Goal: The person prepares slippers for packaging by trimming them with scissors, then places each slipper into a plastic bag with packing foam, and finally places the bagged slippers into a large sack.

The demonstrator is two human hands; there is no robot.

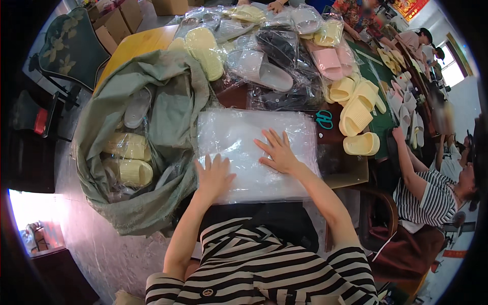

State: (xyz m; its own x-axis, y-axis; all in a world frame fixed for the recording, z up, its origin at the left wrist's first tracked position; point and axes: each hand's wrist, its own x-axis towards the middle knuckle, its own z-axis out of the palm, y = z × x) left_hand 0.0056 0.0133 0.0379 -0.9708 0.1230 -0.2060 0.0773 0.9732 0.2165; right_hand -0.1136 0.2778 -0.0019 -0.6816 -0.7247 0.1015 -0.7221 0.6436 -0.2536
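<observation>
A stack of clear plastic bags (244, 129) lies flat on the table in front of me. My left hand (213, 175) rests palm down on its near left part, fingers spread. On the stack's near middle my right hand (277, 151) presses flat, fingers apart too. Neither hand holds anything. Beyond the stack lie bagged slippers: pale yellow ones (203, 50), a grey pair (262, 68) and a pink pair (330, 60).
A large green sack (168, 109) at my left holds bagged yellow slippers (129, 170). Loose yellow slippers (358, 114) and teal scissors (324, 119) lie at the right. A person in a striped top (427, 193) sits to my right. Cardboard boxes (119, 20) stand at the far left.
</observation>
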